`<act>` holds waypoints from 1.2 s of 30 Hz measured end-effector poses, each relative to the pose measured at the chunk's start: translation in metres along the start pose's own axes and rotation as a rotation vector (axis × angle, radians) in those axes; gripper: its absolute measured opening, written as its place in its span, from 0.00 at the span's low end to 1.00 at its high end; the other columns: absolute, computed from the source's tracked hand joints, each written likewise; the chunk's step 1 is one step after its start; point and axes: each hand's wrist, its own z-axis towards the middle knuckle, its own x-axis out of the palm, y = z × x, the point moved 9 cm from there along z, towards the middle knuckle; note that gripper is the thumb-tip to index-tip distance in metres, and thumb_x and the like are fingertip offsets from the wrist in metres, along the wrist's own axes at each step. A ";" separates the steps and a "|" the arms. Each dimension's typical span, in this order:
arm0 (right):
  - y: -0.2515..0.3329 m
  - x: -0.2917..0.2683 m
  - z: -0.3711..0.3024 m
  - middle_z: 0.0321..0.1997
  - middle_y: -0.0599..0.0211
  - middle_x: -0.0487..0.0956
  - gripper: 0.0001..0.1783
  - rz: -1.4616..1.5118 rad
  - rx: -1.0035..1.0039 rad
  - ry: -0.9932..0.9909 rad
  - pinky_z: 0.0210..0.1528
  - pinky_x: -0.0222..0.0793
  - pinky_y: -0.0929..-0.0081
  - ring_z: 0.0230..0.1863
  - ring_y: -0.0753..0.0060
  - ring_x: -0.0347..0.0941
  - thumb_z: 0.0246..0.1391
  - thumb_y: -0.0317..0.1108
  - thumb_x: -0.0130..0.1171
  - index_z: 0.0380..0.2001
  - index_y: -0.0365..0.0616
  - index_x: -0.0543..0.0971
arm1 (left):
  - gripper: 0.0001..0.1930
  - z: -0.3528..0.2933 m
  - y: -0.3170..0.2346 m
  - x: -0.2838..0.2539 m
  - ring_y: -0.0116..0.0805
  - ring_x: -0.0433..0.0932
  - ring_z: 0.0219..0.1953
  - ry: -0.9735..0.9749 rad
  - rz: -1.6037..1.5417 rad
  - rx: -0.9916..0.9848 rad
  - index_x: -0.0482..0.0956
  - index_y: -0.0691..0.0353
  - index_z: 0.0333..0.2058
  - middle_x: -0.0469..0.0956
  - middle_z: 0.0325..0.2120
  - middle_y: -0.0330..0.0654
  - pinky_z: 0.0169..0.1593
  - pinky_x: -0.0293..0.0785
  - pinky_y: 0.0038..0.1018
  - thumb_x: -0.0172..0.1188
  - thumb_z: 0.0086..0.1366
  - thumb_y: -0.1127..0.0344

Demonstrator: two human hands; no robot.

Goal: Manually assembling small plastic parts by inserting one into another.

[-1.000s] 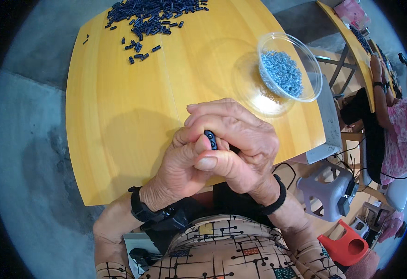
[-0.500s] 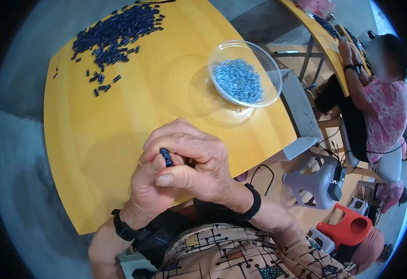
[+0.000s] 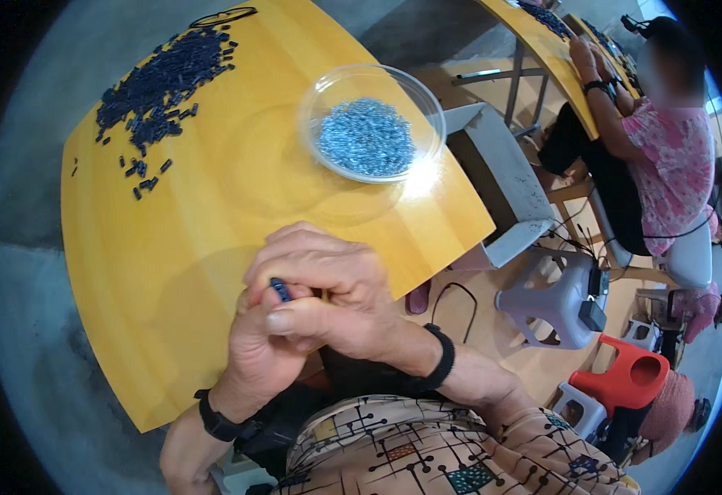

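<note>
Two bare hands are meeting above the middle of the near edge of a yellow tabletop, and they are grasping one small dark piece between them. The left hand is pinching it with thumb and fingers; the right hand is wrapping over it, fingers curled, thumb lying just beside it. Whether the right palm is hiding anything else, I cannot tell.

As for progress, only this single piece is being handled. A heap of dark pieces is lying along the far edge, with stragglers straying inward, and silvery-blue bits are partly filling a clear bowl beside the right edge. Whether the heaped pieces are finished or still waiting is not showing, so the amount done and left is remaining unclear. Beyond the right edge, a co-worker is sitting at another table. No brand, label or writing is appearing legibly anywhere
</note>
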 end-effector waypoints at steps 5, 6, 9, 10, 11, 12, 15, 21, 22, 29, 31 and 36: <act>0.031 -0.035 -0.010 0.31 0.58 0.77 0.13 -0.209 0.008 -0.082 0.42 0.68 0.70 0.35 0.62 0.73 0.38 0.31 0.63 0.29 0.34 0.78 | 0.12 0.001 0.019 0.033 0.22 0.71 0.24 0.090 0.026 -0.267 0.79 0.64 0.38 0.78 0.30 0.40 0.27 0.70 0.17 0.63 0.59 0.63; 0.039 -0.048 -0.015 0.35 0.55 0.77 0.15 -0.256 0.044 -0.124 0.42 0.68 0.69 0.37 0.62 0.73 0.41 0.34 0.61 0.30 0.32 0.78 | 0.12 0.002 0.012 0.033 0.22 0.71 0.24 0.062 0.045 -0.236 0.79 0.64 0.38 0.78 0.30 0.40 0.27 0.70 0.17 0.63 0.59 0.63; 0.044 -0.130 -0.049 0.35 0.59 0.74 0.22 -0.165 0.036 -0.433 0.26 0.63 0.85 0.25 0.78 0.70 0.59 0.44 0.50 0.44 0.33 0.74 | 0.07 0.003 -0.010 0.045 0.21 0.72 0.23 0.133 0.373 -0.210 0.79 0.66 0.35 0.77 0.27 0.38 0.25 0.70 0.17 0.60 0.61 0.69; 0.040 -0.160 -0.055 0.32 0.64 0.74 0.21 -0.151 0.097 -0.510 0.25 0.62 0.87 0.24 0.81 0.68 0.60 0.43 0.50 0.44 0.33 0.74 | 0.07 0.004 -0.031 0.038 0.21 0.72 0.23 0.071 0.554 -0.109 0.80 0.67 0.35 0.78 0.28 0.39 0.26 0.70 0.18 0.60 0.60 0.70; 0.036 -0.191 -0.063 0.29 0.68 0.73 0.20 -0.145 0.161 -0.589 0.24 0.60 0.88 0.22 0.84 0.66 0.61 0.42 0.50 0.45 0.33 0.74 | 0.07 0.005 -0.052 0.033 0.21 0.72 0.22 0.013 0.729 -0.012 0.80 0.68 0.35 0.78 0.29 0.40 0.27 0.71 0.18 0.60 0.60 0.72; 0.030 -0.220 -0.070 0.27 0.71 0.72 0.19 -0.232 0.204 -0.628 0.24 0.59 0.88 0.21 0.86 0.64 0.61 0.39 0.51 0.47 0.35 0.74 | 0.06 0.010 -0.070 0.024 0.20 0.72 0.23 -0.041 0.830 0.033 0.81 0.68 0.34 0.79 0.29 0.40 0.29 0.71 0.18 0.60 0.59 0.73; -0.015 -0.308 -0.102 0.26 0.73 0.73 0.19 -0.385 0.343 -0.651 0.24 0.60 0.88 0.21 0.89 0.62 0.60 0.36 0.52 0.51 0.37 0.72 | 0.07 0.015 -0.131 -0.002 0.18 0.72 0.25 -0.250 1.171 0.331 0.81 0.67 0.36 0.80 0.29 0.38 0.31 0.69 0.17 0.60 0.58 0.74; -0.100 -0.414 -0.180 0.42 0.63 0.77 0.27 -0.462 0.755 -0.827 0.29 0.68 0.84 0.25 0.83 0.70 0.56 0.39 0.57 0.57 0.41 0.67 | 0.09 0.031 -0.202 -0.062 0.19 0.73 0.30 -0.546 1.327 0.589 0.81 0.67 0.37 0.79 0.31 0.37 0.35 0.70 0.18 0.60 0.57 0.74; -0.104 -0.417 -0.189 0.46 0.60 0.76 0.29 -0.440 0.806 -0.904 0.30 0.70 0.83 0.26 0.81 0.73 0.55 0.40 0.58 0.58 0.41 0.66 | 0.09 0.032 -0.209 -0.060 0.20 0.74 0.32 -0.536 1.414 0.695 0.81 0.67 0.37 0.79 0.32 0.37 0.36 0.70 0.18 0.61 0.56 0.73; -0.024 -0.356 -0.150 0.45 0.60 0.76 0.27 -0.443 0.528 -0.822 0.33 0.70 0.83 0.28 0.78 0.74 0.56 0.38 0.57 0.57 0.40 0.67 | 0.11 0.059 -0.212 -0.050 0.35 0.77 0.36 -0.498 1.901 0.848 0.82 0.63 0.37 0.79 0.33 0.43 0.42 0.72 0.25 0.63 0.52 0.72; 0.021 -0.307 -0.115 0.40 0.63 0.78 0.21 -0.518 0.366 -0.680 0.33 0.69 0.84 0.28 0.79 0.73 0.58 0.34 0.54 0.53 0.39 0.71 | 0.10 0.070 -0.201 -0.041 0.43 0.74 0.39 -0.459 1.974 0.848 0.82 0.62 0.32 0.79 0.32 0.43 0.43 0.71 0.33 0.64 0.49 0.69; 0.053 -0.188 -0.051 0.32 0.66 0.78 0.13 -0.576 0.306 -0.361 0.33 0.69 0.83 0.29 0.79 0.73 0.53 0.25 0.55 0.43 0.38 0.77 | 0.07 0.082 -0.195 -0.041 0.41 0.73 0.38 -0.458 2.122 0.830 0.82 0.58 0.29 0.78 0.29 0.40 0.42 0.66 0.37 0.65 0.49 0.68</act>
